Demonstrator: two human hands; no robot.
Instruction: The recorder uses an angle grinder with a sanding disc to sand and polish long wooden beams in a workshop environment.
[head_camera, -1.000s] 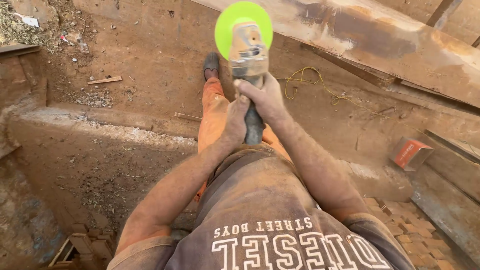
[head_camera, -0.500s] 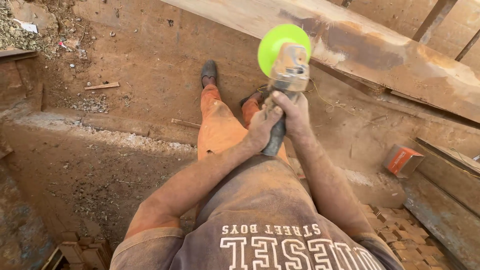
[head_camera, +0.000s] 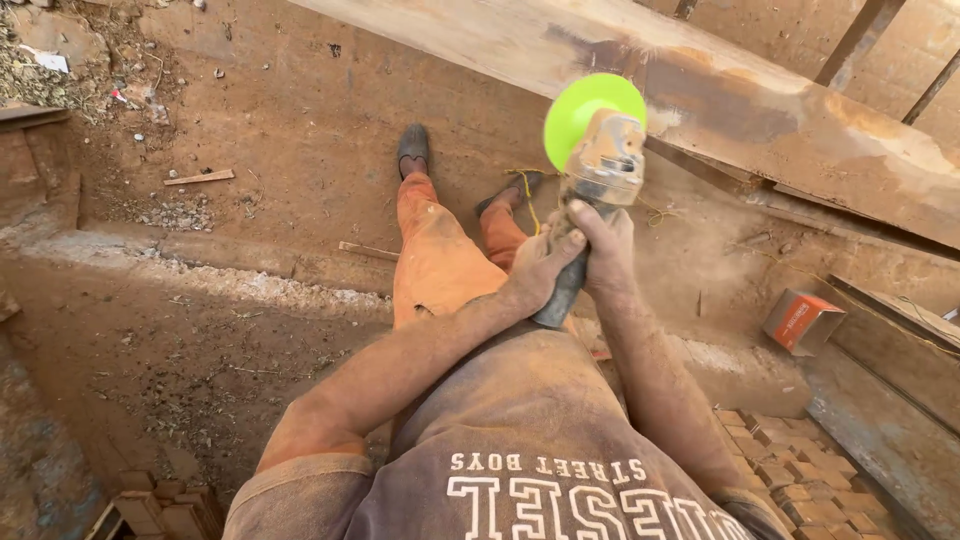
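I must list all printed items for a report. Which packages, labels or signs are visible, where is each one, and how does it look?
Cardboard box: on the dirt ground at right, below the long plank; small, rectangular, orange with a pale end.
Shirt print: on the person's brown shirt, bottom centre; white block letters.
No signs or screens.

orange box (head_camera: 802, 321) | brick stack (head_camera: 790, 470) | wood scrap (head_camera: 199, 178) | dirt floor (head_camera: 250, 120)

Single head-worn camera, looking steeply down from above, close over the arms, dirt floor (head_camera: 250, 330) beyond
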